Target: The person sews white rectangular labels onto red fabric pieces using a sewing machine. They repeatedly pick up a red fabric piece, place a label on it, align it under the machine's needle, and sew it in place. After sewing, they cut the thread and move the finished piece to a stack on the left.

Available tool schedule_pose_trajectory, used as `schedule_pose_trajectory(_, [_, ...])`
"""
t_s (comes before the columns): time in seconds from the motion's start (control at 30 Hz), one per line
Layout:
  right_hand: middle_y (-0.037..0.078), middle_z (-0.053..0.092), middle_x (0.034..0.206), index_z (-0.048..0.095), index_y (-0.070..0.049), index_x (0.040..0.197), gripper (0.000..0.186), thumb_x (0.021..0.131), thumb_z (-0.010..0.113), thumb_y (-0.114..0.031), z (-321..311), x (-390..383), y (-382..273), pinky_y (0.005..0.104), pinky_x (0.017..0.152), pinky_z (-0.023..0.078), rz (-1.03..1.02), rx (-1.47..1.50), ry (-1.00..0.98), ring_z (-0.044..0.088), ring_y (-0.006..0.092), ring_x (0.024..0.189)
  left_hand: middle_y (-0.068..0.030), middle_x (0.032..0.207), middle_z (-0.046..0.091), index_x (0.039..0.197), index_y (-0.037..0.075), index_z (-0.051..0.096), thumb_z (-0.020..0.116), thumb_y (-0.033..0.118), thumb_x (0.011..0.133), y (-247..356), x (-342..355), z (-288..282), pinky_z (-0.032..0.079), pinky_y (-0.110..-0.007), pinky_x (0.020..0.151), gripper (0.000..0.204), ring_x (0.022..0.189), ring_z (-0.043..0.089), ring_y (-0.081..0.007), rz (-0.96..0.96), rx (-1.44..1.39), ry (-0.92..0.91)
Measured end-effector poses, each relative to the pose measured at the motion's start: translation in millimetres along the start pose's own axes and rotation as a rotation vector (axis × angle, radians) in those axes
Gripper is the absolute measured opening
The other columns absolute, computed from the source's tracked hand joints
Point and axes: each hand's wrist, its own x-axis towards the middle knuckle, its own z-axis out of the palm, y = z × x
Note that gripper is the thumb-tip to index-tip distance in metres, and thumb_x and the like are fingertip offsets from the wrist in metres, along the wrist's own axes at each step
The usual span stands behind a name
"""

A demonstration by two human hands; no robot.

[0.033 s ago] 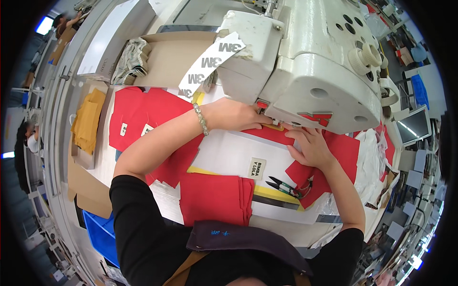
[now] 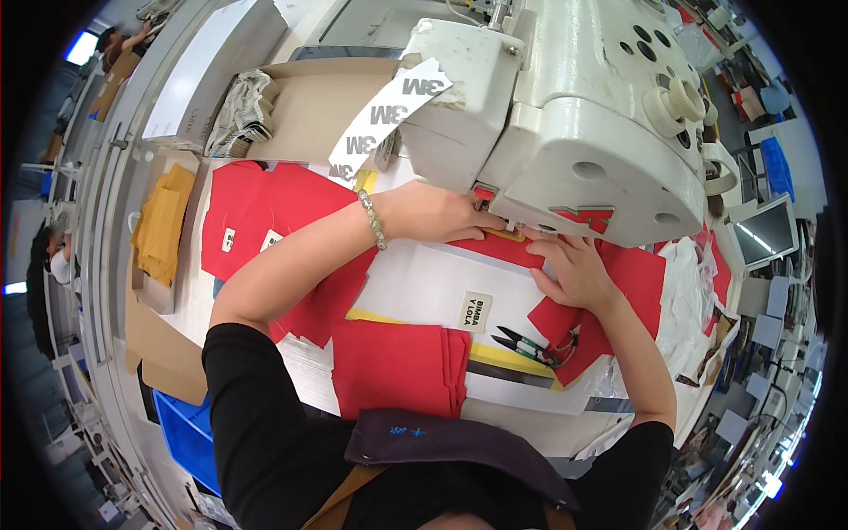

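Observation:
A white sewing machine (image 2: 565,132) stands over the work, its needle area small and partly hidden. Beneath it lies a strip of red fabric (image 2: 511,253). My left hand (image 2: 442,214) rests from the left beside the presser foot, fingers stretched toward it, some fingertips hidden. Coming from the right, my right hand (image 2: 574,269) lies on the red fabric with thumb and fingers apart. Some of its fingertips disappear beneath the machine head. A small yellowish edge (image 2: 505,234) shows between the hands; I cannot make out its kind.
Nearer me are a pale label (image 2: 475,311), thread snips (image 2: 523,344) and stacked red pieces (image 2: 397,367). More red pieces with labels (image 2: 265,208) lie left. A cardboard box (image 2: 331,106) holds bundled labels (image 2: 243,115); orange-yellow pieces (image 2: 163,221) fill a tray. Clear plastic (image 2: 685,300) lies right.

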Motion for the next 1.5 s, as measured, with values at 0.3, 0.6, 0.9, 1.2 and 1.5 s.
schedule_pose_trajectory(0.3, [0.006,0.066,0.108,0.058,-0.009,0.104,0.027,0.079,0.066,-0.015,6,7,8,0.0334,0.077,0.049,-0.082,0.005,-0.052,0.062,0.0234,0.092,-0.0104,0.08,0.066,0.13,0.025,0.057,0.055,0.026,0.095,2,0,-3,0.053,-0.041,0.058,0.036,0.07,0.066,-0.0293,-0.151,-0.177,-0.195])
schedule_pose_trajectory(0.6, [0.004,0.065,0.11,0.059,-0.009,0.101,0.027,0.075,0.065,-0.014,8,8,7,0.0366,0.083,0.047,-0.067,0.041,-0.046,0.06,0.0225,0.102,-0.0036,0.091,0.07,0.117,0.022,0.069,0.068,0.024,0.087,-4,-16,26,0.055,-0.035,0.07,0.031,0.079,0.066,-0.023,-0.06,0.004,0.234])
schedule_pose_trajectory(0.9, [0.003,0.063,0.117,0.058,-0.012,0.102,0.027,0.076,0.065,-0.018,11,7,8,0.0371,0.088,0.04,-0.076,0.024,-0.05,0.056,0.0212,0.109,-0.0038,0.095,0.072,0.116,0.018,0.07,0.069,0.018,0.084,6,-7,26,0.054,-0.035,0.072,0.031,0.081,0.066,-0.022,-0.107,0.007,0.158])
schedule_pose_trajectory(1.2, [0.0,0.062,0.12,0.059,-0.014,0.102,0.026,0.078,0.066,-0.023,12,8,8,0.0354,0.084,0.039,-0.116,-0.033,-0.031,0.054,0.0208,0.101,0.0002,0.107,0.069,0.114,0.019,0.069,0.067,0.018,0.085,15,-4,20,0.048,-0.037,0.082,0.029,0.096,0.064,-0.0196,-0.105,0.065,0.141])
schedule_pose_trajectory(1.5, [0.0,0.062,0.122,0.059,-0.014,0.101,0.025,0.082,0.066,-0.028,17,5,11,0.0364,0.086,0.039,-0.166,-0.069,0.026,0.054,0.0223,0.102,-0.0031,0.096,0.071,0.116,0.022,0.07,0.067,0.017,0.086,14,-5,18,0.052,-0.039,0.074,0.031,0.085,0.065,-0.0232,-0.175,0.025,0.09])
